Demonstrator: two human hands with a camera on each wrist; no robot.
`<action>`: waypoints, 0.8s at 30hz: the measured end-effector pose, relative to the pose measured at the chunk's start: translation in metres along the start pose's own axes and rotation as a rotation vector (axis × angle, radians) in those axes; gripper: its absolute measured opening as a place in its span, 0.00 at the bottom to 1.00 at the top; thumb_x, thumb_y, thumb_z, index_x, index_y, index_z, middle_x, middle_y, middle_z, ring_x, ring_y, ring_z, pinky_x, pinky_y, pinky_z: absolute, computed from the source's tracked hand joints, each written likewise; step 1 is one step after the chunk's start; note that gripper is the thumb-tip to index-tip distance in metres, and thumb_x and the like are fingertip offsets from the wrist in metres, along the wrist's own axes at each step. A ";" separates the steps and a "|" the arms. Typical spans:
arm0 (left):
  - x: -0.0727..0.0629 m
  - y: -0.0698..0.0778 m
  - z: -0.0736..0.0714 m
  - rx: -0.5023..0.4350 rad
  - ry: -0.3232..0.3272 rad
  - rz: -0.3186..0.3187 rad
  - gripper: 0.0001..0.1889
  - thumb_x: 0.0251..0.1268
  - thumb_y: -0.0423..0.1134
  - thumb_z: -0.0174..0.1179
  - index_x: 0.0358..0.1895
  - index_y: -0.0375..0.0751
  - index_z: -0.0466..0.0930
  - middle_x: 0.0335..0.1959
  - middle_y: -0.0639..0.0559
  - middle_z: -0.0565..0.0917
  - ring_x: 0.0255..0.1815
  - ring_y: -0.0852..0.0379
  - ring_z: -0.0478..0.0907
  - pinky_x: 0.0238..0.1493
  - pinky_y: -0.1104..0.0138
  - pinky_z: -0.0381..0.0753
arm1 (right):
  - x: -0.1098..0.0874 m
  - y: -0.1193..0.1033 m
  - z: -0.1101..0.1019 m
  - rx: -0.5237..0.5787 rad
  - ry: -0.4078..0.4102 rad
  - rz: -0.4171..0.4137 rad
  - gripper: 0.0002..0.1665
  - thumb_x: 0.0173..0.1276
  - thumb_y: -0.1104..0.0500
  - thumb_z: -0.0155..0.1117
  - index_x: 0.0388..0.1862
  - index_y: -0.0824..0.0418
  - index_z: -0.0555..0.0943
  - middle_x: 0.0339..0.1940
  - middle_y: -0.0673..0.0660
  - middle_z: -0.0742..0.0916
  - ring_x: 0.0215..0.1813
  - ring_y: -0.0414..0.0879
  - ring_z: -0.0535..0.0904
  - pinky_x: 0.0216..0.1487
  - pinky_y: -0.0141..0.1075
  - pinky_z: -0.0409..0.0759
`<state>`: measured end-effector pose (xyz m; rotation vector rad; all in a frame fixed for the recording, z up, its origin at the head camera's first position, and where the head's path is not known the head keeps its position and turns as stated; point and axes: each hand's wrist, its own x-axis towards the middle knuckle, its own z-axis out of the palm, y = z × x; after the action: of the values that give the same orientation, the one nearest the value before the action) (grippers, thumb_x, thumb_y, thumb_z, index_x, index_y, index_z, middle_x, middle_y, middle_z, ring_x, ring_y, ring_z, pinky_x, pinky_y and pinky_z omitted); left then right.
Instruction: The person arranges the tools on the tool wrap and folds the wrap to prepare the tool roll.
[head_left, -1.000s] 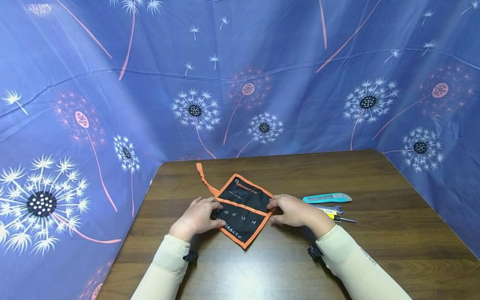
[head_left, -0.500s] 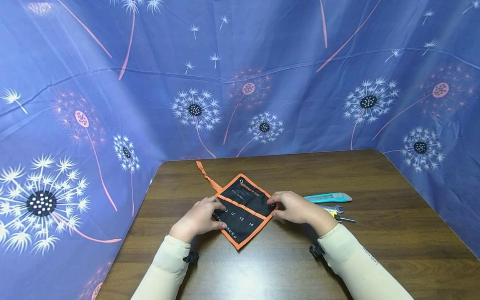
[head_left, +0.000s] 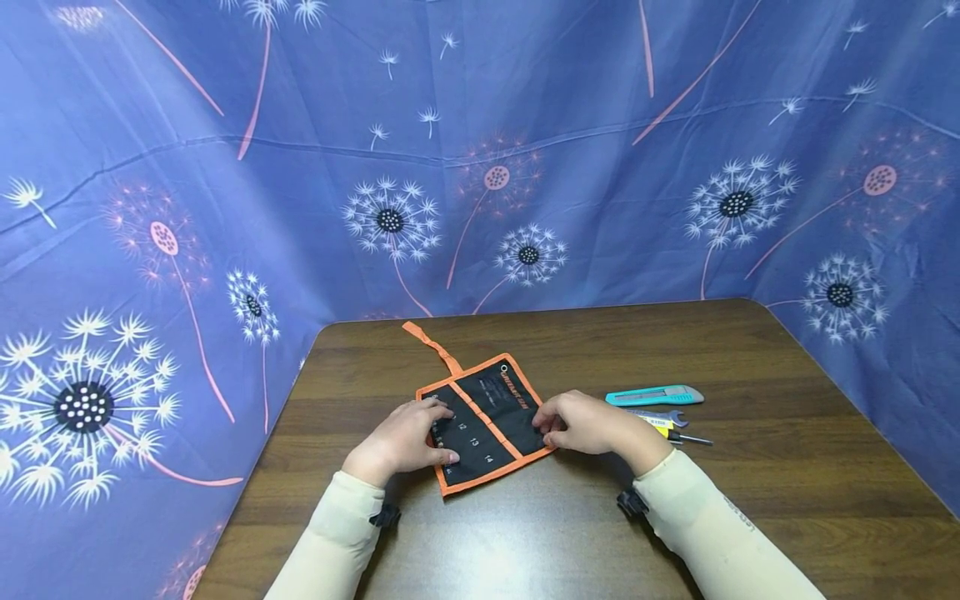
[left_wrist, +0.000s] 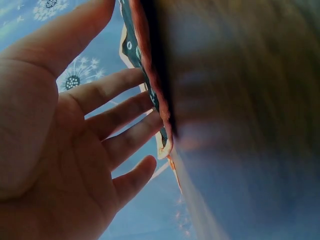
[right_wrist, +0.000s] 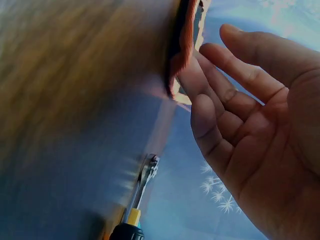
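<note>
A black fabric tool pouch (head_left: 483,421) with orange edging lies flat on the table, printed with sizes such as 12, 13 and 14. Its orange strap (head_left: 431,340) trails toward the far left. My left hand (head_left: 397,437) rests on the pouch's left part, fingers spread and lightly bent, covering some of the print. At the right corner, my right hand (head_left: 581,423) touches the pouch with relaxed, slightly bent fingers. In the left wrist view the fingertips meet the pouch edge (left_wrist: 145,55), thumb held apart. The right wrist view has the fingertips against the orange edging (right_wrist: 187,35).
To the right of my right hand lie a teal utility knife (head_left: 654,396), an open-ended wrench (head_left: 672,417) and a screwdriver (head_left: 686,437), the last two partly hidden by the hand. A dandelion-print cloth (head_left: 600,208) hangs behind the wooden table (head_left: 787,467).
The pouch has turned clockwise on the table, its bottom corner swinging left and its strap shifting right. Both hands stay in nearly the same places. The tools have not moved.
</note>
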<state>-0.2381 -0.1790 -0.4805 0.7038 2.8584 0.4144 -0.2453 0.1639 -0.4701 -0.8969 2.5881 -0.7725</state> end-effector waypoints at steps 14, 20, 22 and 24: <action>-0.002 0.014 0.001 -0.024 0.006 0.045 0.39 0.50 0.58 0.82 0.66 0.47 0.83 0.62 0.49 0.77 0.62 0.46 0.75 0.67 0.47 0.71 | 0.002 0.008 -0.001 -0.134 0.057 -0.035 0.22 0.66 0.65 0.75 0.59 0.58 0.87 0.56 0.51 0.85 0.57 0.50 0.82 0.55 0.48 0.80; -0.003 0.013 0.003 0.020 -0.005 0.074 0.42 0.50 0.57 0.83 0.69 0.45 0.80 0.69 0.44 0.76 0.69 0.42 0.74 0.69 0.45 0.70 | 0.001 0.003 0.000 -0.091 0.007 0.020 0.25 0.62 0.64 0.80 0.59 0.57 0.87 0.51 0.50 0.83 0.53 0.49 0.80 0.50 0.46 0.80; -0.003 0.013 0.003 0.019 -0.006 0.089 0.42 0.50 0.55 0.83 0.69 0.43 0.79 0.71 0.43 0.76 0.71 0.42 0.72 0.70 0.45 0.70 | 0.001 0.001 0.001 -0.081 -0.005 0.039 0.27 0.60 0.62 0.82 0.59 0.56 0.87 0.50 0.49 0.82 0.53 0.48 0.80 0.50 0.46 0.80; -0.003 0.013 0.002 0.012 -0.013 0.096 0.42 0.51 0.53 0.82 0.70 0.43 0.79 0.72 0.43 0.75 0.72 0.42 0.72 0.70 0.46 0.70 | 0.001 -0.001 0.002 -0.073 -0.014 0.049 0.28 0.59 0.61 0.83 0.60 0.56 0.87 0.48 0.49 0.81 0.52 0.48 0.79 0.50 0.46 0.79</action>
<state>-0.2295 -0.1693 -0.4785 0.8455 2.8250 0.4045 -0.2448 0.1621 -0.4717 -0.8528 2.6306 -0.6596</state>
